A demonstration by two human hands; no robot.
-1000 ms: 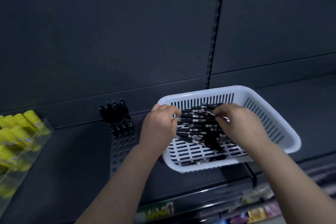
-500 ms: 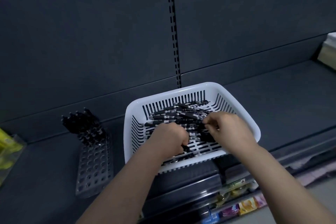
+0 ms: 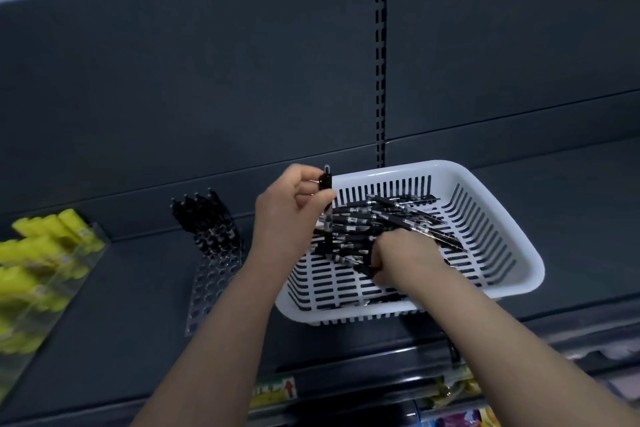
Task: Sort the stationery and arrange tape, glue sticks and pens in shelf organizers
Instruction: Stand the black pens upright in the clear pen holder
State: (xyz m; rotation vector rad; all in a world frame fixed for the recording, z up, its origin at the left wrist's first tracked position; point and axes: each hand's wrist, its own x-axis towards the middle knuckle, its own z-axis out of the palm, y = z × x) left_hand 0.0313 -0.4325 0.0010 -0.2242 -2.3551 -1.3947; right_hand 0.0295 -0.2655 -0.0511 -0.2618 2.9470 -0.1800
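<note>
A white slotted basket [image 3: 512,253] sits on the dark shelf and holds a loose pile of black pens [image 3: 391,218]. My left hand [image 3: 287,208] pinches one black pen [image 3: 326,204] upright over the basket's left rim. Down in the pile, my right hand [image 3: 401,256] has its fingers curled round several pens. To the left of the basket stands a perforated pen holder [image 3: 211,274], with several black pens [image 3: 202,215] standing in its back rows.
A clear organizer [image 3: 86,246] with yellow glue sticks [image 3: 31,253] lies at the far left of the shelf. A slotted upright [image 3: 380,45] runs down the dark back panel. Below the shelf edge are a price label [image 3: 273,390] and coloured packets [image 3: 464,416].
My left hand has risen out of the basket with one pen held upright. My right hand has sunk deeper into the pile. The view has swung back to the left.
</note>
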